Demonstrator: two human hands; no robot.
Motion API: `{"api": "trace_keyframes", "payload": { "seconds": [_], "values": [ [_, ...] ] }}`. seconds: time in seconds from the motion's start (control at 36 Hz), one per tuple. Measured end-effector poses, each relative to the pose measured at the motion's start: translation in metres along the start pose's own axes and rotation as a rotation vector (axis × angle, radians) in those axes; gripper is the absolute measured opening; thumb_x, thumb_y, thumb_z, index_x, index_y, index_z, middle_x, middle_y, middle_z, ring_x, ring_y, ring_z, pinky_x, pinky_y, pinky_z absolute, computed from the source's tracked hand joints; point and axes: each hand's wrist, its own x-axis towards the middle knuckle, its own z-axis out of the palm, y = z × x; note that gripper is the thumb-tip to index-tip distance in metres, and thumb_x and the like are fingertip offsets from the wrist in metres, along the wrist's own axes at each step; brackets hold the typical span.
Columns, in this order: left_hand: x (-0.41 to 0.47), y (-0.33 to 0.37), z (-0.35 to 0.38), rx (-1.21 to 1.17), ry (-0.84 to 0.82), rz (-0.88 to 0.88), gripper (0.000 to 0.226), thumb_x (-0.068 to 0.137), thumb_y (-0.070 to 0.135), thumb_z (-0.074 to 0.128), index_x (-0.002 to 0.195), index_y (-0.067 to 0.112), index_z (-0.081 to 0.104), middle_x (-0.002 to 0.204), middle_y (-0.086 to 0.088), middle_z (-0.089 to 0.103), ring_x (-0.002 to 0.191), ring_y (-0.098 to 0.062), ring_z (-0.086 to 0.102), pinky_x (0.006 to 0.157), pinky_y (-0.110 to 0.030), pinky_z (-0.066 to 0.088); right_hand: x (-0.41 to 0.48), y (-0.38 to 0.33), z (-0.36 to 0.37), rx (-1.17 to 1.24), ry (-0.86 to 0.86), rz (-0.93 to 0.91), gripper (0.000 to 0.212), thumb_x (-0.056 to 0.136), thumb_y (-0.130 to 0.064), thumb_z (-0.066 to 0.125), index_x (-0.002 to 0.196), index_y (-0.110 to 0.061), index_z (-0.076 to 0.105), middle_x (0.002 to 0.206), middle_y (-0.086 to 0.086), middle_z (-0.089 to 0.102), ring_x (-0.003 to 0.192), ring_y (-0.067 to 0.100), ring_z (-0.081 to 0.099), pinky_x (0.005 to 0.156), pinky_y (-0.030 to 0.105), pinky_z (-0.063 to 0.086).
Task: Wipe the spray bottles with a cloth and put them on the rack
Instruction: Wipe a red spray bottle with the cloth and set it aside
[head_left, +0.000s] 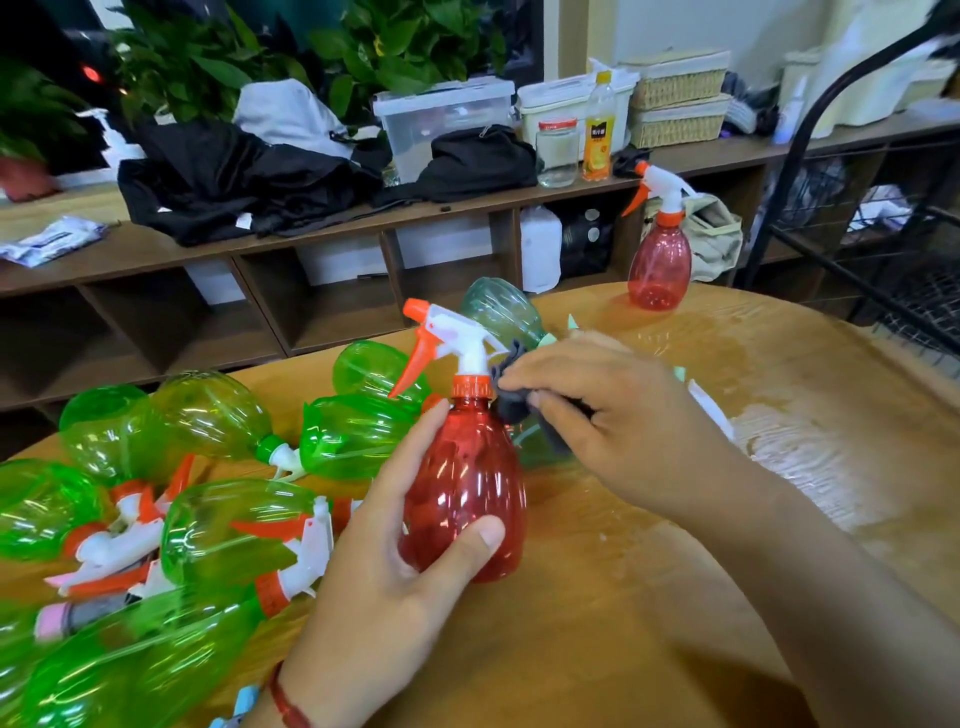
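My left hand (395, 561) grips a red spray bottle (467, 483) upright at the centre, thumb across its front. The bottle has an orange collar and a white head with an orange trigger. My right hand (618, 421) holds a dark grey cloth (511, 400) against the bottle's neck and shoulder. Several green spray bottles (218, 525) lie on their sides at the left of the wooden table (649, 597). A teal bottle (498, 312) lies behind my hands. A second red spray bottle (658, 260) stands upright at the table's far right. The black wire rack (883, 249) stands at the right edge.
A long wooden shelf unit (322, 244) runs behind the table, carrying black clothes, plastic boxes, a jar, an orange-drink bottle and woven baskets. Potted plants stand behind it. A glossy wet-looking patch (810, 415) covers the table's right side.
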Motion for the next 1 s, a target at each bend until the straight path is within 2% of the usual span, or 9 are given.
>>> {"api": "trace_keyframes", "payload": {
  "seconds": [0.17, 0.28, 0.36, 0.56, 0.61, 0.69, 0.81, 0.92, 1.0],
  "values": [
    [-0.001, -0.003, 0.000, 0.030, -0.127, 0.027, 0.081, 0.088, 0.027, 0.082, 0.155, 0.053, 0.045, 0.161, 0.019, 0.049, 0.147, -0.010, 0.050, 0.117, -0.041, 0.048, 0.007, -0.006, -0.015, 0.417, 0.411, 0.261, 0.030, 0.103, -0.005, 0.065, 0.128, -0.019, 0.073, 0.122, -0.008, 0.074, 0.116, 0.011, 0.069, 0.100, 0.031, 0.056],
    [-0.003, -0.003, 0.005, 0.076, -0.189, 0.063, 0.080, 0.088, 0.038, 0.083, 0.155, 0.056, 0.043, 0.163, 0.019, 0.045, 0.151, -0.011, 0.045, 0.118, -0.037, 0.046, 0.009, -0.011, -0.008, 0.434, 0.195, 0.215, 0.034, 0.104, -0.003, 0.062, 0.133, -0.017, 0.072, 0.130, -0.010, 0.073, 0.125, 0.007, 0.065, 0.105, 0.022, 0.049],
    [-0.004, -0.003, 0.006, 0.064, -0.173, 0.062, 0.079, 0.088, 0.039, 0.082, 0.154, 0.057, 0.043, 0.163, 0.018, 0.045, 0.151, -0.012, 0.046, 0.116, -0.039, 0.047, 0.005, -0.008, -0.006, 0.334, 0.152, 0.174, 0.034, 0.104, -0.001, 0.061, 0.132, -0.017, 0.073, 0.131, -0.012, 0.071, 0.128, 0.005, 0.062, 0.106, 0.018, 0.047],
    [-0.002, -0.004, -0.002, 0.025, -0.121, 0.060, 0.081, 0.088, 0.029, 0.082, 0.156, 0.052, 0.045, 0.162, 0.012, 0.047, 0.147, -0.018, 0.052, 0.111, -0.043, 0.053, -0.002, 0.009, -0.018, 0.410, 0.061, 0.297, 0.031, 0.104, -0.002, 0.062, 0.119, -0.024, 0.078, 0.111, -0.017, 0.077, 0.108, 0.003, 0.070, 0.088, 0.015, 0.052],
    [-0.002, -0.003, -0.002, 0.021, -0.124, 0.055, 0.081, 0.087, 0.031, 0.082, 0.156, 0.052, 0.044, 0.163, 0.012, 0.047, 0.146, -0.017, 0.052, 0.111, -0.042, 0.054, -0.002, 0.010, -0.018, 0.448, 0.126, 0.334, 0.030, 0.104, -0.002, 0.062, 0.118, -0.022, 0.079, 0.110, -0.015, 0.077, 0.108, 0.005, 0.070, 0.087, 0.019, 0.054],
    [-0.002, -0.001, 0.002, 0.040, -0.164, 0.090, 0.079, 0.088, 0.027, 0.082, 0.155, 0.052, 0.046, 0.162, 0.014, 0.047, 0.148, -0.016, 0.051, 0.112, -0.037, 0.052, 0.000, 0.001, -0.013, 0.465, 0.280, 0.280, 0.031, 0.103, 0.002, 0.060, 0.126, -0.014, 0.075, 0.121, -0.007, 0.076, 0.119, 0.013, 0.069, 0.101, 0.029, 0.055],
    [-0.005, -0.003, 0.006, 0.036, -0.154, 0.108, 0.079, 0.088, 0.026, 0.081, 0.155, 0.051, 0.046, 0.162, 0.013, 0.047, 0.148, -0.017, 0.050, 0.112, -0.035, 0.052, 0.001, -0.005, -0.008, 0.442, 0.198, 0.187, 0.032, 0.105, 0.003, 0.058, 0.129, -0.010, 0.073, 0.127, -0.005, 0.074, 0.123, 0.009, 0.066, 0.102, 0.019, 0.050],
    [-0.003, -0.004, 0.002, -0.041, -0.089, 0.072, 0.081, 0.087, 0.025, 0.081, 0.156, 0.048, 0.047, 0.164, 0.010, 0.047, 0.147, -0.018, 0.052, 0.112, -0.042, 0.053, -0.005, 0.004, -0.011, 0.383, 0.167, 0.185, 0.031, 0.102, 0.007, 0.060, 0.122, -0.009, 0.077, 0.119, -0.003, 0.076, 0.113, 0.008, 0.069, 0.096, 0.014, 0.049],
    [-0.002, -0.002, 0.004, -0.002, -0.125, 0.072, 0.080, 0.088, 0.028, 0.082, 0.156, 0.051, 0.046, 0.163, 0.013, 0.047, 0.148, -0.016, 0.050, 0.115, -0.046, 0.049, -0.007, 0.006, -0.011, 0.389, 0.230, 0.192, 0.034, 0.100, 0.013, 0.058, 0.117, -0.009, 0.078, 0.107, 0.006, 0.077, 0.092, 0.015, 0.072, 0.084, 0.017, 0.054]
  ]
}}
